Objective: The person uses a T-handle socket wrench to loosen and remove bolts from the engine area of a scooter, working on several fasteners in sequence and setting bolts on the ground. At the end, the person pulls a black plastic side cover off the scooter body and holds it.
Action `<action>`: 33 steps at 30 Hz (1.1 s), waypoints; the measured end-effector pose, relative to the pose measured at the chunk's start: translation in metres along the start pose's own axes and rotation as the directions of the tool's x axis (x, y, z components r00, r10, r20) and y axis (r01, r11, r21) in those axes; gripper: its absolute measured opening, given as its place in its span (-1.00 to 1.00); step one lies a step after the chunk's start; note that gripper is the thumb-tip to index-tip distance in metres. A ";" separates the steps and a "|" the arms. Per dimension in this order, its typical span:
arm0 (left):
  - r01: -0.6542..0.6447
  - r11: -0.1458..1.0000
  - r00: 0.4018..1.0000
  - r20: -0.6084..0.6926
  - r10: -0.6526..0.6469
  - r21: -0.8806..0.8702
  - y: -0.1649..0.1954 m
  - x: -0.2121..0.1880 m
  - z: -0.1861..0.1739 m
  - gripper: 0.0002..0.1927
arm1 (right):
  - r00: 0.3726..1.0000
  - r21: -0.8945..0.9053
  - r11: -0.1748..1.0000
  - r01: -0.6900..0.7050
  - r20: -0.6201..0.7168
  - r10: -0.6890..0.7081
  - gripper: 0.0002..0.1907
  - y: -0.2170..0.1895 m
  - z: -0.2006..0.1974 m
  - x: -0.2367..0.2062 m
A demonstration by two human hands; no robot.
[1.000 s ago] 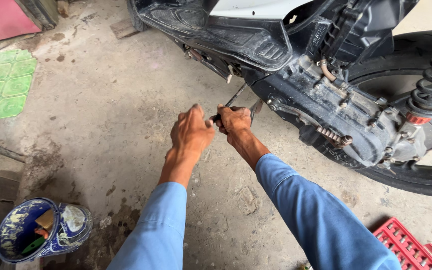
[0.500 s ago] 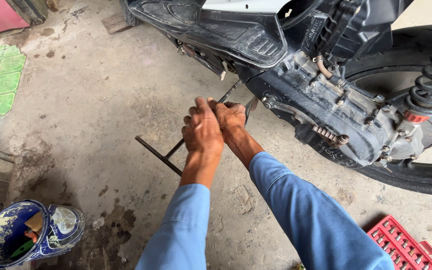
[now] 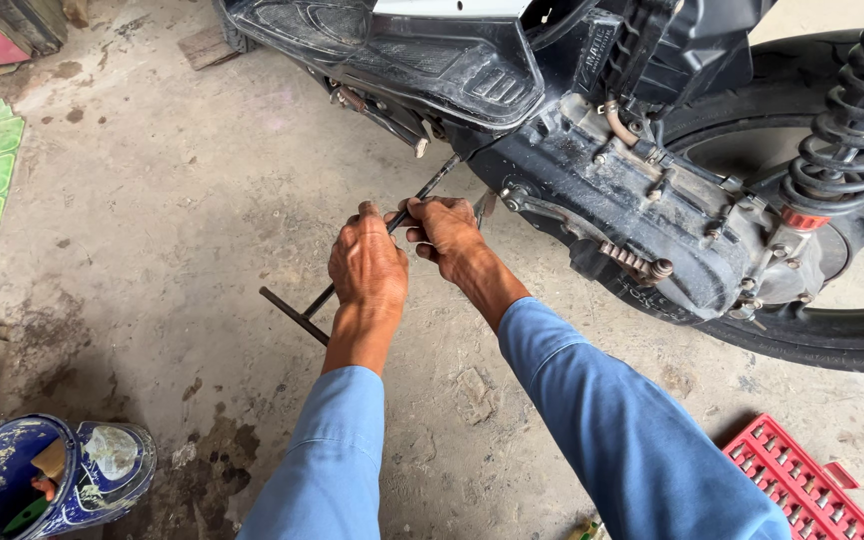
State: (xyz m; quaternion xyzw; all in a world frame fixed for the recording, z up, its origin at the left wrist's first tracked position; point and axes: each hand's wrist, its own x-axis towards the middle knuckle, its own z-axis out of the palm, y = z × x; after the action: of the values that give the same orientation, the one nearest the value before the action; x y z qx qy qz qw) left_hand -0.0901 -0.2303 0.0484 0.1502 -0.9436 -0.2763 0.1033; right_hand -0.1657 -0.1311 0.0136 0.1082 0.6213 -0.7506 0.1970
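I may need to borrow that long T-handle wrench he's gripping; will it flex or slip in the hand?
The T-handle wrench is a thin dark metal rod, so probably stiff and heavy for its size. Both the left hand and right hand grip it, suggesting it needs steadying. It might be greasy.

My left hand (image 3: 367, 268) has slid down the long dark metal T-handle wrench (image 3: 352, 275), off the spot right beside my right hand (image 3: 447, 235). A second ago the crossbar was hidden under my hands; now it sticks out bare below my left wrist. Shaft sits at a steeper slant toward the grimy black scooter engine casing (image 3: 642, 225).
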 end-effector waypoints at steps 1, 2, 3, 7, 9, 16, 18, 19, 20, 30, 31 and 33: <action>0.031 0.999 0.998 0.052 -0.032 0.016 0.001 0.001 -0.001 -0.53 | 0.999 -0.028 1.000 0.007 -0.035 -0.008 -0.80 0.002 0.001 0.002; 0.062 0.998 0.993 0.102 -0.065 0.033 0.003 0.003 -0.002 -0.49 | 0.997 -0.057 0.998 0.012 -0.069 -0.016 -0.80 0.004 0.002 0.004; 0.092 0.994 0.983 0.155 -0.100 0.052 0.005 0.003 -0.002 -0.44 | 0.995 -0.077 0.997 0.014 -0.097 -0.021 -0.78 0.007 0.003 0.006; 0.067 0.980 0.991 0.105 -0.088 0.190 0.019 0.004 0.004 -0.35 | 0.979 -0.121 0.992 0.039 -0.194 -0.062 -0.70 0.010 0.006 0.012; 0.079 0.970 0.995 0.043 -0.091 0.230 0.024 0.002 0.010 -0.39 | 0.974 -0.130 0.990 0.051 -0.214 -0.078 -0.67 0.009 0.006 0.011; 0.050 0.983 0.998 -0.052 -0.042 0.177 0.014 0.007 0.014 -0.44 | 0.993 -0.071 0.997 -0.018 -0.114 0.009 -0.69 0.000 0.005 0.006; 0.021 0.980 0.996 -0.085 -0.004 0.197 0.010 0.009 0.016 -0.49 | 0.998 -0.010 0.999 -0.033 -0.055 0.032 -0.75 0.000 0.002 0.007; 0.017 0.980 0.997 -0.074 -0.003 0.200 0.009 0.010 0.018 -0.52 | 0.999 0.049 0.998 -0.034 -0.021 0.035 -0.80 0.000 0.000 0.007; 0.014 0.979 0.998 -0.063 -0.001 0.203 0.007 0.010 0.020 -0.55 | 0.999 0.109 0.993 -0.037 0.013 0.036 -0.84 0.001 -0.001 0.008; 0.023 0.964 0.998 -0.060 -0.007 0.264 0.002 0.013 0.027 -0.67 | 0.990 -0.008 1.000 0.023 -0.140 -0.024 -0.71 0.008 0.007 0.016; 0.031 0.964 0.999 -0.051 -0.018 0.266 0.004 0.013 0.026 -0.69 | 0.989 -0.009 1.000 0.018 -0.150 -0.019 -0.70 0.009 0.007 0.017; 0.047 0.962 0.999 -0.032 -0.040 0.269 0.008 0.011 0.024 -0.72 | 0.985 -0.020 1.000 0.008 -0.170 -0.011 -0.67 0.010 0.007 0.018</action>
State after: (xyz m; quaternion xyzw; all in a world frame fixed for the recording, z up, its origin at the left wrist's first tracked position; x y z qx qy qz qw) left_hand -0.1087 -0.2156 0.0339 0.1871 -0.9675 -0.1458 0.0881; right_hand -0.1771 -0.1425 -0.0007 0.1668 0.6434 -0.7338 0.1406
